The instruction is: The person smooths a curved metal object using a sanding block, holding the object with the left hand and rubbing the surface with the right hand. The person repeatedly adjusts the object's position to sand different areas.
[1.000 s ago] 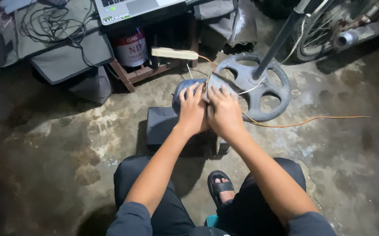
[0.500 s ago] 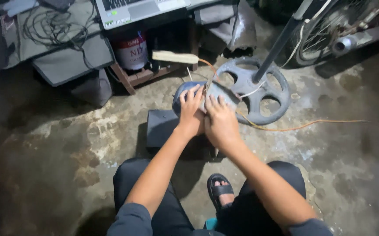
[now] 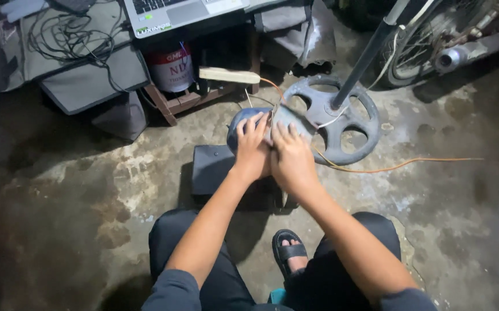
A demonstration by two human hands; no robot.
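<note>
Left hand (image 3: 252, 151) and right hand (image 3: 291, 160) — fingers spread, pressing on blue-grey housing (image 3: 239, 122), side by side

- Left hand (image 3: 251, 151): bare, no glove, ring or watch showing; the fingers are slim.
- Right hand (image 3: 291, 159): likewise bare, with nothing worn at the wrist.
- Forearms: both uncovered from wrist to above the elbow, long and lean.
- Sleeves (image 3: 172, 289): short, dark blue-grey cloth, plain with no print; one ends on each upper arm at the bottom edge of the view.
- Trousers (image 3: 174, 236): black or very dark fabric, plain, covering both knees.
- Sandal (image 3: 288, 251): black open-toed slide with a broad strap across a bare foot, toes visible beneath the strap.
</note>
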